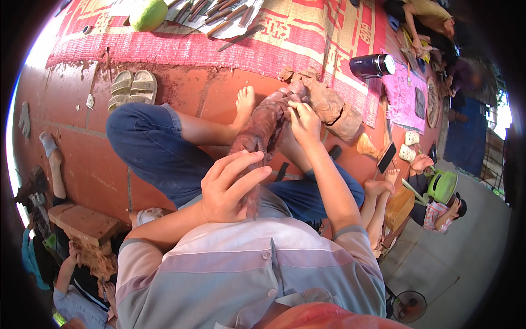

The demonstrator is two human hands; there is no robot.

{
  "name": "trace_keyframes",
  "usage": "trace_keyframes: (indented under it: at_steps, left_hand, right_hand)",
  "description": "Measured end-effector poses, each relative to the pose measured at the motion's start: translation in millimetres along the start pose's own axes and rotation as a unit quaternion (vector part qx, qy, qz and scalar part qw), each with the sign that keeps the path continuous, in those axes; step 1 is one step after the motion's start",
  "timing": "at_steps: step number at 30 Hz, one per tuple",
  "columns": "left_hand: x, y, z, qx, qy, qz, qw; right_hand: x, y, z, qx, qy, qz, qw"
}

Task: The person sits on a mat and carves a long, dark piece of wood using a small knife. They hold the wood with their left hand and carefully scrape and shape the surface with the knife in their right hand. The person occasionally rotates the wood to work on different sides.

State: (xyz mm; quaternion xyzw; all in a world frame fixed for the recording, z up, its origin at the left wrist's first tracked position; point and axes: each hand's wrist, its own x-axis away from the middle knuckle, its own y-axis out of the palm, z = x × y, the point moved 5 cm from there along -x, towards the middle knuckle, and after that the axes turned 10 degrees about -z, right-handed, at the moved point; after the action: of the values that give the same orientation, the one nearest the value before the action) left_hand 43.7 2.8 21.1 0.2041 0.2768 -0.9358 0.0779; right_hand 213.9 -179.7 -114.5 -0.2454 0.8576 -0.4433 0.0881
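A long reddish-brown wood carving [262, 125] slants across my lap between my bent legs, its rounded far end lying by a rough block of pale brown wood [331, 107]. My left hand [227, 186] is beside the carving's near end, fingers spread and stretched out over it. It seems to rest there without a closed grip. At the far end, my right hand [305, 123] is closed in a pinch, fingertips against the carving's surface. Whatever those fingertips hold, if anything, is too small or hidden to name.
Several carving tools [219, 13] lie on a red-and-yellow mat [186, 49] ahead, by a green round fruit [148, 15]. Sandals [143, 86] sit left on red tiles. A dark flask [368, 66] lies right; a phone [387, 157] is nearer. Other people work around both sides.
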Motion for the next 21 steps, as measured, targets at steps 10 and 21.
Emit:
trace_keyframes:
  at_steps: [10,21]
  left_hand:
    - [-2.5,-0.8,0.8,-0.002,0.008,0.003,1.000]
    - [-1.1,-1.5,0.9,-0.012,0.017,-0.005,1.000]
  right_hand:
    - [-5.8,3.0,-11.0,0.042,-0.039,0.017,0.998]
    - [-19.6,-3.9,-5.2,0.007,-0.009,0.007,1.000]
